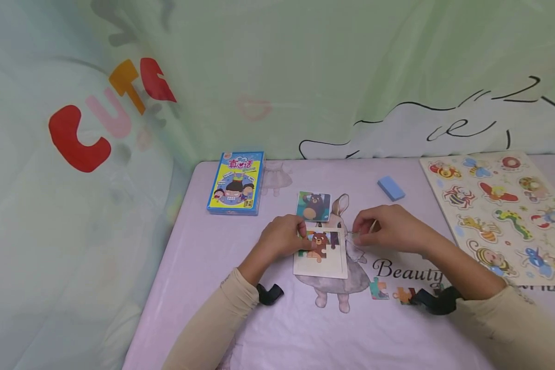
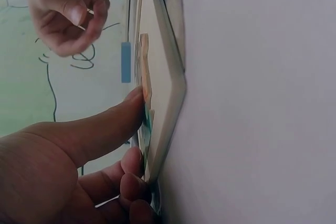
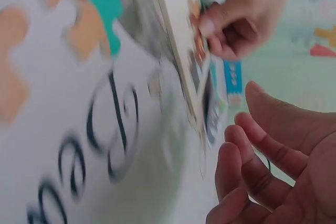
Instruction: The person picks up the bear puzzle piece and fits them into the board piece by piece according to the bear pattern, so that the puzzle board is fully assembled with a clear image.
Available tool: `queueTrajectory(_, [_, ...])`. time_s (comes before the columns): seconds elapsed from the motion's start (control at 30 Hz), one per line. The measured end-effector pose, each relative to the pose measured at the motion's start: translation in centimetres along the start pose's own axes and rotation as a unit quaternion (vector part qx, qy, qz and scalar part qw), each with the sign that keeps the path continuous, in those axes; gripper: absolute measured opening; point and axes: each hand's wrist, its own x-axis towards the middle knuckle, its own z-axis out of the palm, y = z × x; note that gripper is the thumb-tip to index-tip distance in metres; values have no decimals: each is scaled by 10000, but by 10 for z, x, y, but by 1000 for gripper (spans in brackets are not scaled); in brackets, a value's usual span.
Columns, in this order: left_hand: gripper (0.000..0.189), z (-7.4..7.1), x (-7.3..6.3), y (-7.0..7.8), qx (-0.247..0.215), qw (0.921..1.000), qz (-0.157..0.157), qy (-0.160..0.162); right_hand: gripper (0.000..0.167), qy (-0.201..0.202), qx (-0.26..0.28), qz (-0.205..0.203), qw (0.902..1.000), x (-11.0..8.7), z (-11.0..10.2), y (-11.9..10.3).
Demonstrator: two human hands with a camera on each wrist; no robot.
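The board (image 1: 330,266) is resting near the middle of the table (image 1: 305,339), just at 6 o'clock of the card (image 1: 316,207); whether these 2 are touching cannot be told. A bear puzzle is apparently being filled in: the upper part of the board is being covered by set pieces (image 1: 320,239), while the lower part is lying bare.

At its 9 o'clock edge the board is being gripped by the left hand (image 1: 283,236), the thumb being pressed on the set pieces and the fingers being curled at the side. The right hand (image 1: 390,229) is being held at about 3 o'clock of the board, its fingers bent. In the head view a thin line is showing at its fingertips, yet in the right wrist view a gap is showing beside the thumb, so whether anything is being gripped cannot be told.

Next, a piece seems to be needed in the bare part, turned to match the set edges; 2 loose pieces (image 1: 379,289) are lying at 4 o'clock.

The board's bear is being shown upright, head pointing to 12 o'clock. The board is looking nearly square, so no long axis is standing out.
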Motion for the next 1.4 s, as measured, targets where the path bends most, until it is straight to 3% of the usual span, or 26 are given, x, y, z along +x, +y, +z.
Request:
queueTrajectory(0.23, [35, 1, 1, 0, -47, 10000, -15, 13, 16, 177, -419, 179, 9988, -23, -24, 27])
queueTrajectory(0.53, [35, -1, 1, 2, -109, 9999, -42, 10, 23, 191, -693, 543, 9959, -43, -39, 61])
queueTrajectory(0.97, [37, -1, 1, 0, -146, 9999, -47, 12, 25, -12, -639, 979, 9931, -53, -37, 87])
queueTrajectory(1.4, [37, 1, 2, -1, -259, 9996, -88, 15, 20, 31, -728, 928, 9930, -56, -32, 95])
